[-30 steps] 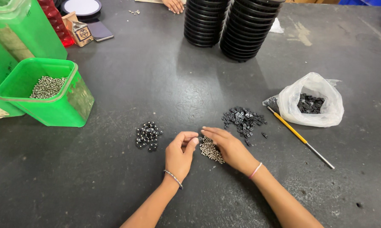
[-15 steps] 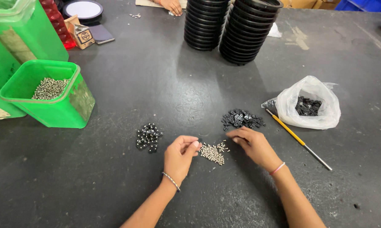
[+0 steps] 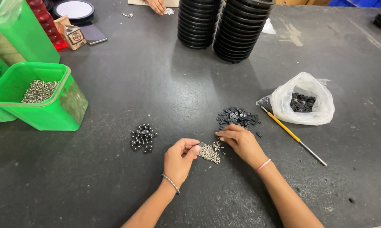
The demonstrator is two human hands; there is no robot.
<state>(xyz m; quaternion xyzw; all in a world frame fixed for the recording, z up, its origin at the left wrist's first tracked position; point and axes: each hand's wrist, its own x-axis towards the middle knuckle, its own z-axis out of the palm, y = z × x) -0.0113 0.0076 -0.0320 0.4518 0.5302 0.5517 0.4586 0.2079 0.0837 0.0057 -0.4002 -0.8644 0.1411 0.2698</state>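
My left hand (image 3: 180, 159) rests on the dark table with thumb and forefinger pinched together at the edge of a small heap of silver screws (image 3: 210, 153); it seems to hold one screw. My right hand (image 3: 242, 141) lies just right of that heap, fingers curled and pinched, apparently on a small black part too tiny to make out. Its fingertips point left, below a pile of small black square parts (image 3: 237, 117). A cluster of black round pieces (image 3: 143, 137) sits to the left of my left hand.
A green tub (image 3: 66, 107) with screws stands at the left, a taller green bin behind it. A white plastic bag (image 3: 315, 112) of black parts and a yellow-handled screwdriver (image 3: 288, 131) lie right. Two stacks of black discs (image 3: 224, 29) stand behind. Another person's hand (image 3: 156, 6) works at the far edge.
My right hand went from the screw heap up to the black square parts, then came back down-left toward my left hand. The left hand stayed pinched beside the screws.
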